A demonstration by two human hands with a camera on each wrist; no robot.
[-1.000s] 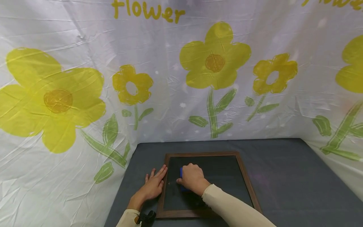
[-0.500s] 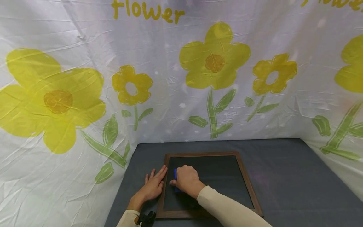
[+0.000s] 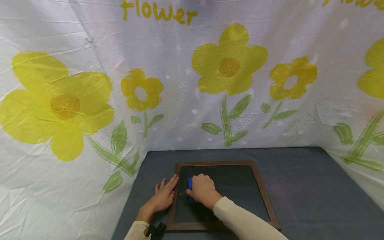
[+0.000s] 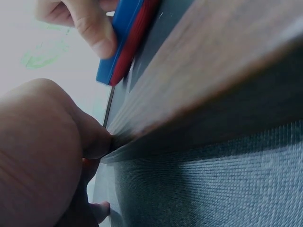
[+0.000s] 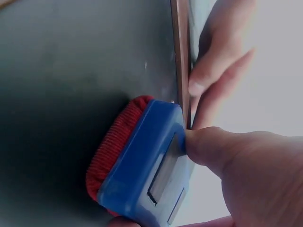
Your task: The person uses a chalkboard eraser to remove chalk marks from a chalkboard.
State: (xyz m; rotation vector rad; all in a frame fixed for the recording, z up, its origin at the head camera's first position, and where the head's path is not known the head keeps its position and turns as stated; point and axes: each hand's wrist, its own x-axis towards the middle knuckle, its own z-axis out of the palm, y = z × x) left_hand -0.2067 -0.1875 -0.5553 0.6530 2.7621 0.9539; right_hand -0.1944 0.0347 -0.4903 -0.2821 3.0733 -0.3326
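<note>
A small blackboard (image 3: 231, 186) in a brown wooden frame lies on the dark table. My right hand (image 3: 204, 189) grips a blackboard eraser (image 5: 142, 161), which has a blue plastic back and a red ribbed fabric pad. In the right wrist view the thumb presses one end of the eraser, and the red pad faces the board. The eraser is over the left half of the board. My left hand (image 3: 163, 197) rests with straight, spread fingers against the left side of the frame. Up close in the left wrist view, that hand touches the frame's edge (image 4: 189, 80).
A grey-black cloth covers the table (image 3: 303, 190), with space to the right of the board. Behind and beside it hangs a white curtain (image 3: 180, 130) printed with yellow flowers. A black strap device (image 3: 157, 230) sits at the left wrist. Small pale specks mark the board.
My right hand slid left with the eraser toward the frame, then back a little to the right. The left hand stayed against the frame. The head view shifted slightly.
</note>
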